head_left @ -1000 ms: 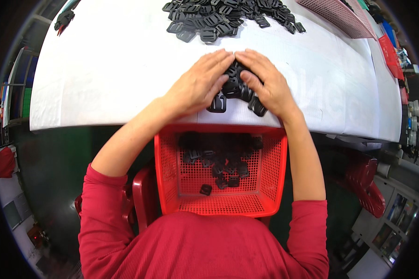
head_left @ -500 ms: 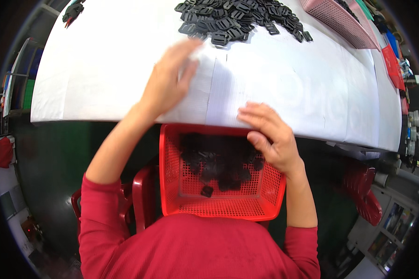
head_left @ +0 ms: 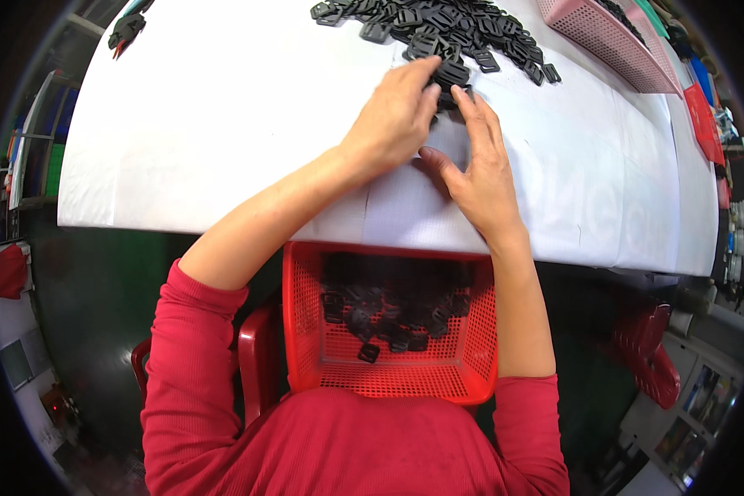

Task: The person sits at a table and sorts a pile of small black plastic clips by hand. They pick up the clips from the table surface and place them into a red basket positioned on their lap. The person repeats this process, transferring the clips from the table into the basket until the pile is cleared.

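A pile of black plastic strap buckles (head_left: 471, 33) lies at the far side of the white-covered table (head_left: 223, 124). My left hand (head_left: 395, 116) reaches to the pile's near edge, its fingers stretched against several buckles there. Close on its right is my right hand (head_left: 484, 169), thumb apart and fingers extended, fingertips beside the same small bunch. That bunch sits between the two hands and is partly covered by them. Below the table's front edge, against my body, a red perforated basket (head_left: 304, 339) holds loose black buckles (head_left: 397, 331); its far end is in shadow.
A pink perforated basket (head_left: 616, 54) with dark pieces inside stands at the back right. Beyond it lies a red item (head_left: 703, 124). A small black-and-red tool (head_left: 126, 35) rests at the far left. Dark red chairs (head_left: 260, 355) stand beside and beneath me.
Both hands have moved away from me, the left also rightward, meeting at the pile's near edge. A bunch of buckles now lies between them, nearer than the rest of the pile.
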The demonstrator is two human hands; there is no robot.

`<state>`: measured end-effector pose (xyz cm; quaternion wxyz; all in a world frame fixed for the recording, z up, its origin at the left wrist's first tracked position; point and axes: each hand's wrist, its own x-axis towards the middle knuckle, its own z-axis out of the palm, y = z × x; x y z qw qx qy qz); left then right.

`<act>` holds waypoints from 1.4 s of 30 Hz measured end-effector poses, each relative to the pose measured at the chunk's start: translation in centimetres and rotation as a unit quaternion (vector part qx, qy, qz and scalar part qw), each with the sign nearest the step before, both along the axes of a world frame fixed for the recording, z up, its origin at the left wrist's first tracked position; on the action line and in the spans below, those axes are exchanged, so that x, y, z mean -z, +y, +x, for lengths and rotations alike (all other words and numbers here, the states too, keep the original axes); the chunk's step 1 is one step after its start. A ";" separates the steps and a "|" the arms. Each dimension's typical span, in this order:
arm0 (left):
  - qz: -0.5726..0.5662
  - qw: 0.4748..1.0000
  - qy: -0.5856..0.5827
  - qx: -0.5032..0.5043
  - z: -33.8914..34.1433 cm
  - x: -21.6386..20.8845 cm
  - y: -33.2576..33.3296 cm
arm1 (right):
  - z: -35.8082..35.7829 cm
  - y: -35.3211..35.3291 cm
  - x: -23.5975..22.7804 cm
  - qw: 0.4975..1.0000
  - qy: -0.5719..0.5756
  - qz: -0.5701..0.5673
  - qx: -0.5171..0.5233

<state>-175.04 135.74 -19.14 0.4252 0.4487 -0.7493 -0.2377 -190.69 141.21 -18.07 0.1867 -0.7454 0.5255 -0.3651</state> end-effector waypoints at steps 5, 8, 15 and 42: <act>0.130 0.980 0.104 0.105 0.1 -2.4 4.2 | -1.9 0.9 0.0 0.999 0.036 -0.009 0.032; 0.115 0.984 0.103 0.083 2.2 -3.0 4.5 | -4.6 1.5 0.1 0.994 0.059 -0.031 0.081; -0.042 0.993 -0.106 0.027 3.7 -3.1 6.3 | -5.3 2.0 -1.4 0.985 0.094 -0.101 0.100; -0.175 0.958 -0.216 0.068 1.5 -1.5 5.0 | -2.8 1.2 -2.0 0.984 0.118 -0.134 0.003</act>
